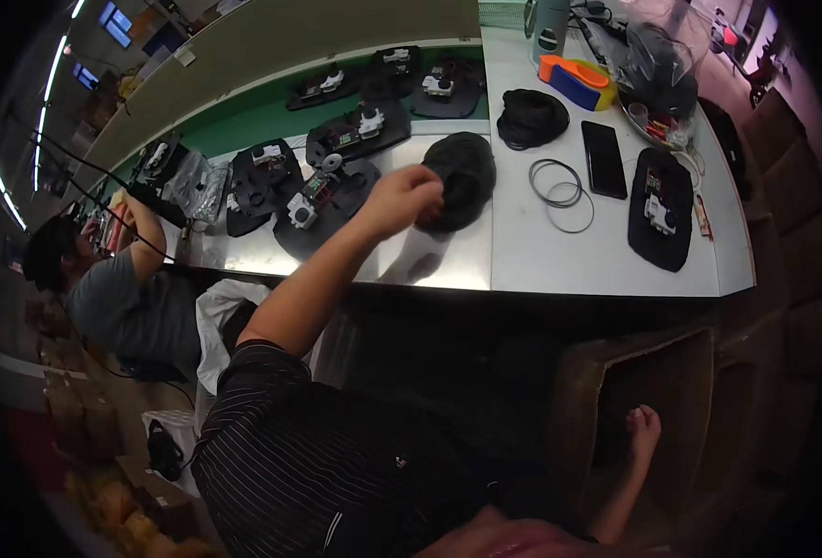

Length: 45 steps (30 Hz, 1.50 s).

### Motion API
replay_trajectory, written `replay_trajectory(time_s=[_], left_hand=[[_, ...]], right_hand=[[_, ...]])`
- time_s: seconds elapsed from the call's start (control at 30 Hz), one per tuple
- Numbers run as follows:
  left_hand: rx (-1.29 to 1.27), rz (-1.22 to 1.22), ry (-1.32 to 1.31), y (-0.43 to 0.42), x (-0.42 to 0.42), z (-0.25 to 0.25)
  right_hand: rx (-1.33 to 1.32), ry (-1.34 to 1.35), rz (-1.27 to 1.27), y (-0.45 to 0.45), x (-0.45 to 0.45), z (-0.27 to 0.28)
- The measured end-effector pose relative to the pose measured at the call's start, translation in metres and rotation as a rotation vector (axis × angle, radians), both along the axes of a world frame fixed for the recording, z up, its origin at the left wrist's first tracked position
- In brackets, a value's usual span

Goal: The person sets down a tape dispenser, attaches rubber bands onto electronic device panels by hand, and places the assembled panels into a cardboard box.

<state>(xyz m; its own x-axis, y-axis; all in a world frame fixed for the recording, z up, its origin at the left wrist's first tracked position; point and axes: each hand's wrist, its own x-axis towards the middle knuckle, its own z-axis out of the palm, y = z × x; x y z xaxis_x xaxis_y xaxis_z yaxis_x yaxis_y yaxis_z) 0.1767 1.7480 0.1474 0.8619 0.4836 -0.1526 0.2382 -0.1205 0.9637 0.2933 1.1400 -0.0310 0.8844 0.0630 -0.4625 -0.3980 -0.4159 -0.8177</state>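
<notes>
Far left, a co-worker in a grey top (132,312) sits at the tabletop (527,265); a clear bag of small parts (197,186) lies just beside that place, then a group of dark plates with white modules (301,212). My left hand (415,195) reaches over the shiny section, fingers bent and bunched at the near-left edge of the large black coiled bundle (474,167); I cannot tell whether they pinch a strand or only brush the edge. The bundle lies on the shiny section, close to the seam, and looks soft and loosely wound, so my judgement: use fingertips, take the outermost turn alone, pull low and slowly, because a hard tug could drag the coil or snarl it. Wrist kept high, forearm clear of the modules on the left. Right of the seam: a smaller black bundle (532,118), thin loops (560,195) and a phone (604,160); loops best left apart so strands do not mix. My right hand (645,430) hangs over a cardboard box (574,395), fingers curled, grip unclear; it would serve better steadying the coil. Far right, one more dark plate (657,246).
</notes>
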Motion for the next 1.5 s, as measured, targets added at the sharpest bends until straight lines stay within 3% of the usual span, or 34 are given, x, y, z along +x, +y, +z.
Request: replay_trajectory(time_s=[0.13,0.2,0.23,0.27,0.33,0.5,0.6,0.7,0.77,0.8,0.87,0.9,0.97,1.0,1.13,1.2,1.27,1.4,1.47,1.5], left_hand=[[0.143,0.195,-0.061,0.082,0.051,-0.002],[0.269,0.266,0.051,0.126,0.087,-0.014],[0.675,0.298,0.156,0.147,0.104,-0.02],[0.669,0.304,0.141,0.161,0.116,-0.021],[0.805,0.251,0.402,0.181,0.14,-0.02],[0.747,0.301,0.6,0.201,0.172,-0.022],[0.731,0.173,0.692,0.206,0.179,-0.024],[0.683,0.101,0.652,0.215,0.174,-0.023],[0.557,0.491,0.35,0.211,0.169,-0.026],[0.56,0.493,0.349,0.217,0.175,-0.035],[0.238,0.371,0.242,0.237,0.195,-0.069],[0.246,0.376,0.237,0.241,0.199,-0.082],[-0.013,0.418,0.057,0.239,0.206,-0.094],[-0.12,0.431,-0.098,0.229,0.198,-0.082],[-0.127,0.471,-0.221,0.194,0.15,-0.028],[-0.421,0.264,-0.436,0.173,0.105,0.0],[-0.425,0.211,-0.517,0.141,0.056,0.023],[-0.58,0.098,-0.592,0.078,-0.029,0.038],[-0.623,0.042,-0.588,0.051,-0.059,0.021],[-0.616,0.026,-0.589,0.036,-0.074,0.012]], right_hand=[[0.031,-0.137,0.044,0.059,-0.006,0.046],[0.044,-0.149,0.064,0.069,-0.009,0.044],[0.061,-0.138,0.083,0.073,-0.012,0.041],[0.057,-0.154,0.084,0.077,-0.016,0.042],[0.048,-0.118,0.1,0.082,-0.02,0.045],[0.024,-0.094,0.086,0.082,-0.033,0.055],[0.022,-0.073,0.095,0.081,-0.029,0.055],[0.012,-0.064,0.095,0.085,-0.022,0.055],[0.015,-0.061,0.082,0.091,-0.017,0.052],[0.012,-0.07,0.088,0.094,-0.014,0.052],[0.014,-0.085,0.103,0.101,-0.009,0.053],[0.026,-0.092,0.117,0.105,-0.007,0.053],[0.048,-0.111,0.122,0.119,-0.006,0.059],[0.052,-0.127,0.135,0.129,-0.006,0.07],[0.207,-0.253,0.147,0.154,-0.001,0.102],[0.258,-0.311,0.176,0.171,0.004,0.117],[0.311,-0.37,0.206,0.198,0.01,0.133],[0.548,-0.35,0.39,0.283,0.003,0.172],[0.539,-0.27,0.386,0.332,-0.013,0.186],[0.674,-0.194,0.45,0.35,-0.018,0.185]])
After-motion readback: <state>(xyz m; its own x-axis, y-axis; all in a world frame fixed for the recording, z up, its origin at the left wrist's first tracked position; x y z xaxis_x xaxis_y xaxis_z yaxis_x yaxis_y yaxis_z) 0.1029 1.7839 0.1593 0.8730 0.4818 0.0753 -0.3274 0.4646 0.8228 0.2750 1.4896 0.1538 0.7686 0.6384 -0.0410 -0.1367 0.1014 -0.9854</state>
